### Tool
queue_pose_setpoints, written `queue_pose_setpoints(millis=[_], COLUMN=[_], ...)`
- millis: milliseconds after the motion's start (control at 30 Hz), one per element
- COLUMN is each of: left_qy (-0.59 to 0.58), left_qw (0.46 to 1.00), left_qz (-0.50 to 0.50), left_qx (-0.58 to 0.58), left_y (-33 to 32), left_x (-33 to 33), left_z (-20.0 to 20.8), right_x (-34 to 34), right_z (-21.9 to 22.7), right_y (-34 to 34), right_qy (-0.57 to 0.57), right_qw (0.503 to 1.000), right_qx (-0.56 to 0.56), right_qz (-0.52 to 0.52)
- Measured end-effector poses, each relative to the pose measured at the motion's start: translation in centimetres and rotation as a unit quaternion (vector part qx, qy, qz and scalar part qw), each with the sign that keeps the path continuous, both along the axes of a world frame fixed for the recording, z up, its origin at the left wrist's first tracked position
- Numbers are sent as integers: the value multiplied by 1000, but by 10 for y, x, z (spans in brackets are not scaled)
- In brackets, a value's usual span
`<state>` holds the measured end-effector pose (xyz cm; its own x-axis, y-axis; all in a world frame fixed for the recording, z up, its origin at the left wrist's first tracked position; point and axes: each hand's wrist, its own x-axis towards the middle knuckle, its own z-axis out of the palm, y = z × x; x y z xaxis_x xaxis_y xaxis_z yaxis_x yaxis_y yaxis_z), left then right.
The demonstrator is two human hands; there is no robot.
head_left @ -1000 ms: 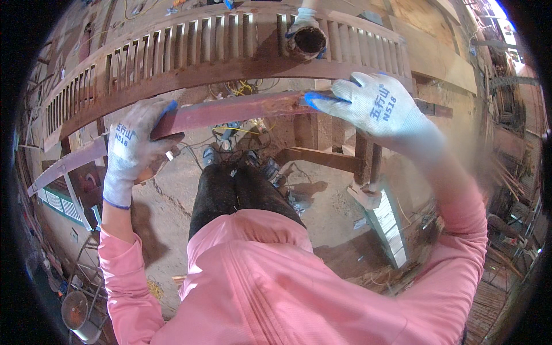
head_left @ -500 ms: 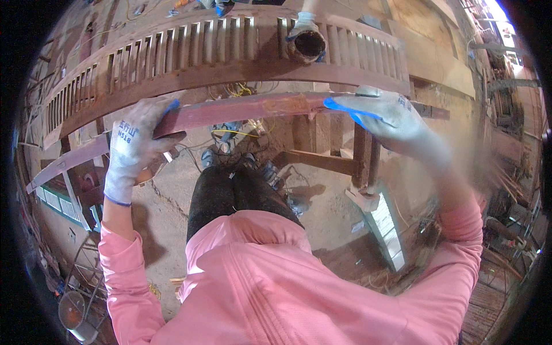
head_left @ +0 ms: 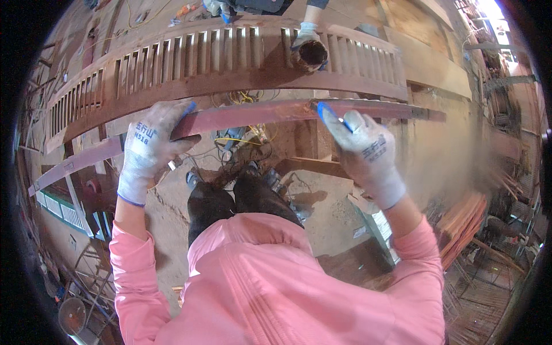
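Note:
A long reddish-brown wooden rail (head_left: pixel 247 116) runs across in front of me, slightly bowed by the lens, with a rough darker patch on its upper edge. My left hand (head_left: pixel 150 146), in a white glove with blue fingertips, is closed round the rail left of its middle. My right hand (head_left: pixel 368 152), gloved alike, is at the rail's near side, right of the dark patch. Its fingers are curled together, with a blue fingertip against the wood; whatever they may hold is hidden.
Beyond the rail lies a slatted wooden panel (head_left: pixel 230 86). A co-worker's gloved hand (head_left: pixel 305 37) holds a dark-mouthed round object (head_left: pixel 312 54) on it. Cables (head_left: pixel 238 140) trail over the floor ahead of my feet. A stack of reddish boards (head_left: pixel 463 227) lies at right.
My right hand has drawn left and nearer along the rail, its fingers now curled in. My left hand has shifted slightly right, still on the rail. The co-worker's hand has moved slightly.

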<state>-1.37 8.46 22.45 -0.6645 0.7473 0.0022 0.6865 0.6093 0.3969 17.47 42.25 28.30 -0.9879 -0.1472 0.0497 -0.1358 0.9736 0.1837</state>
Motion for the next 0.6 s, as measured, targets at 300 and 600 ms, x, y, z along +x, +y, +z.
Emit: queue_pose_setpoints(millis=[300,600], left_qy=[-31,-5], left_qw=[999,1000], left_qz=[-1,-28], left_qx=[-9,9], left_y=[0,0], left_x=[-1,-3], left_z=[4,5], right_x=[8,-12], right_z=[-14,3], right_y=[-57,-109], right_qy=[-30,-70], right_qw=[981,953], right_qx=[-88,-120], right_qz=[-172,-270])
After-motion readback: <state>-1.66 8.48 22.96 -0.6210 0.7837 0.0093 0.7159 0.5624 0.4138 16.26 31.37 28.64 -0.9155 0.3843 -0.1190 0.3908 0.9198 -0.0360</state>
